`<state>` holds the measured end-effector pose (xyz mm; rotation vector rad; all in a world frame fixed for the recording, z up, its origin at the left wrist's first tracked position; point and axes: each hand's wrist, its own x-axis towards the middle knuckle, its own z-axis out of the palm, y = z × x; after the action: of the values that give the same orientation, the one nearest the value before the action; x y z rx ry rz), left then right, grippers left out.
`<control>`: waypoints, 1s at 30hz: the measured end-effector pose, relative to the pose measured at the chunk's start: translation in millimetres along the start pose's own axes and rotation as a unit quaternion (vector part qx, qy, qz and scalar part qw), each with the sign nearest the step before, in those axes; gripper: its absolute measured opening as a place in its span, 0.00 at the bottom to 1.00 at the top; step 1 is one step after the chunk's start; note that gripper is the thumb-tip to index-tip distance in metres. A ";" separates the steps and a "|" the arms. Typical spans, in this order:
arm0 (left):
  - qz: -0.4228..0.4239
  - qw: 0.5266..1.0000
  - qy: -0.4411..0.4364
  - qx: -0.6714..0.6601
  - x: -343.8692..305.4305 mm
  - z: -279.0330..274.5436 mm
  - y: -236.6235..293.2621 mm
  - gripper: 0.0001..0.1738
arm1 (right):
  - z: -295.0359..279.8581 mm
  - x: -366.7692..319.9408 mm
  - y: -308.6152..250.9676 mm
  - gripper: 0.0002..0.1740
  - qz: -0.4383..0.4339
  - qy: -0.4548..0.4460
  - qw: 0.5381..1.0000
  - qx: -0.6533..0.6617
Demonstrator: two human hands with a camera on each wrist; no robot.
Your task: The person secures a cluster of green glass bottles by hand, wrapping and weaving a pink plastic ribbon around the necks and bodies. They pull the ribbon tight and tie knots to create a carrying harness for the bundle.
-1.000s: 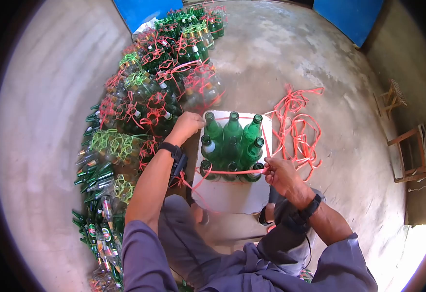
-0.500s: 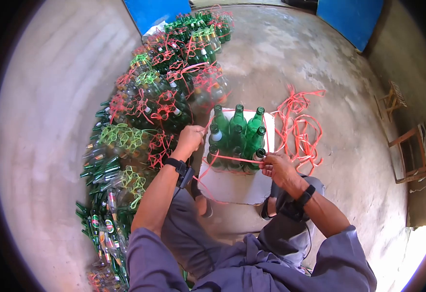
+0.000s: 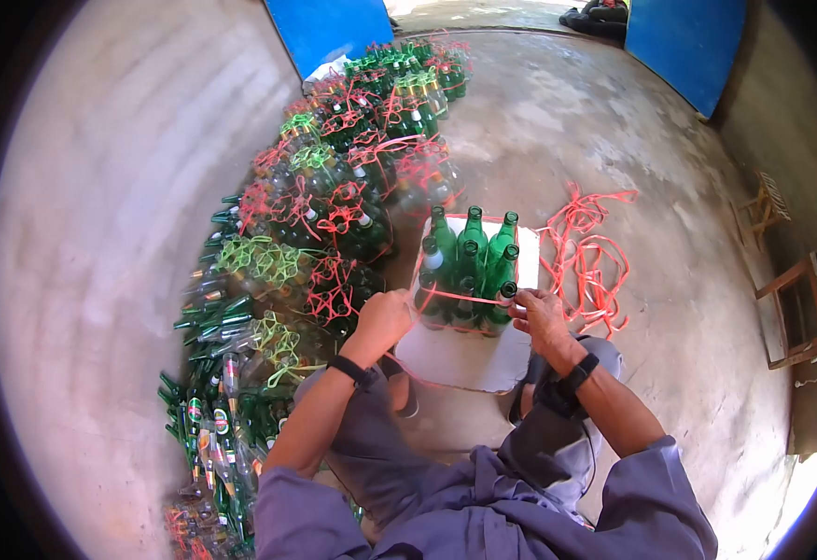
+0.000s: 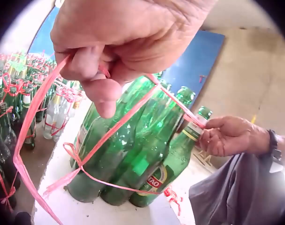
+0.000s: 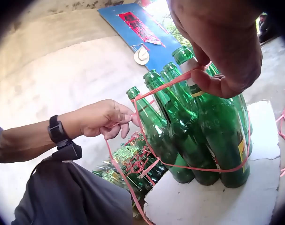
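Observation:
Several green glass bottles (image 3: 467, 266) stand upright in a tight block on a white board (image 3: 464, 366). A red plastic strap circles them low down, knotted at one side in the left wrist view. Another stretch of the strap (image 4: 115, 125) runs up from there and crosses the near row of necks. My left hand (image 3: 385, 325), at the near left corner of the block, grips the strap with curled fingers; a loose tail hangs from it. At the near right bottle's neck, my right hand (image 3: 545, 322) pinches the strap between thumb and fingers.
Strap-tied bottle bundles (image 3: 338, 201) crowd the floor on the left, with loose bottles lying nearer. Loose red strap (image 3: 590, 271) lies in coils right of the board. A wooden frame (image 3: 800, 313) leans by the right wall. Blue doors (image 3: 684, 56) stand at the far end.
My left hand has come from beside the far left bottles toward my body, to the near left corner. The right hand stays by the near right bottle's neck. The head view has shifted slightly.

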<state>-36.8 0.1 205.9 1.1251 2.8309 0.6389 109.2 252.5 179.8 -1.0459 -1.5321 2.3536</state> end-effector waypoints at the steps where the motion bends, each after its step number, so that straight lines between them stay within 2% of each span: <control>1: -0.002 1.000 0.002 0.001 -7.9 -3.1 4.9 0.12 | 1.5 -4.0 -1.0 0.15 0.001 0.013 1.000 -0.012; 3: -0.021 0.999 -0.018 0.017 -26.0 -7.3 13.4 0.12 | 1.9 -7.0 1.4 0.17 0.001 0.022 0.999 -0.025; 6: -0.015 0.999 -0.027 -0.028 -50.8 -16.8 37.7 0.09 | -2.5 -5.3 17.0 0.21 0.022 0.035 0.999 -0.020; 8: -0.028 0.995 -0.017 -0.099 -69.5 -2.6 42.0 0.10 | -3.3 -9.3 24.8 0.23 0.019 -0.028 0.999 -0.010; 9: -0.030 0.995 -0.014 -0.099 -76.6 1.6 45.3 0.10 | 0.3 -13.3 25.6 0.23 0.018 -0.031 0.999 -0.012; 11: -0.040 0.974 -0.094 -0.202 -87.6 9.8 50.7 0.10 | 10.1 -21.1 29.8 0.26 0.002 -0.099 0.990 -0.101; 13: -0.029 0.975 -0.099 -0.198 -95.2 12.7 59.3 0.10 | 20.5 -32.2 31.3 0.28 0.005 -0.119 0.986 -0.118; 15: -0.037 0.954 -0.154 -0.253 -103.7 12.3 68.2 0.10 | 32.4 -43.8 32.9 0.29 -0.010 -0.208 0.970 -0.125; 16: -0.039 0.953 -0.157 -0.255 -109.4 7.4 78.1 0.10 | 41.0 -53.7 28.4 0.27 -0.019 -0.227 0.964 -0.136; 17: -0.067 0.936 -0.197 -0.284 -116.2 2.1 88.8 0.09 | 49.2 -59.2 30.3 0.27 -0.015 -0.225 0.965 -0.135; 18: -0.095 0.916 -0.235 -0.311 -121.9 0.1 94.4 0.09 | 57.5 -63.5 32.5 0.24 -0.037 -0.259 0.958 -0.119; 19: -0.096 0.915 -0.237 -0.313 -129.4 4.2 93.0 0.09 | 64.0 -66.8 34.6 0.22 -0.059 -0.294 0.948 -0.102; 21: 0.003 0.932 -0.237 -0.274 -151.4 12.5 87.2 0.08 | 72.7 -73.1 39.1 0.22 -0.060 -0.306 0.943 -0.119; 24: -0.003 0.938 -0.235 -0.256 -179.8 6.8 79.9 0.09 | 82.4 -83.0 43.3 0.19 -0.011 -0.286 0.956 -0.058; 26: -0.165 0.862 -0.332 -0.346 -192.8 -23.4 79.2 0.11 | 87.7 -89.6 44.6 0.16 -0.036 -0.256 0.963 -0.079; 28: -0.184 0.863 -0.314 -0.351 -208.8 -50.0 80.4 0.13 | 90.5 -95.0 47.3 0.14 -0.023 -0.237 0.969 -0.061; 30: -0.222 0.851 -0.305 -0.365 -245.0 -40.6 55.0 0.15 | 94.3 -94.4 55.8 0.13 -0.011 -0.216 0.975 -0.041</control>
<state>172.8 -141.1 234.3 0.4001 1.9007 0.9641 134.8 111.4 199.4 -0.5417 -1.7759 2.6463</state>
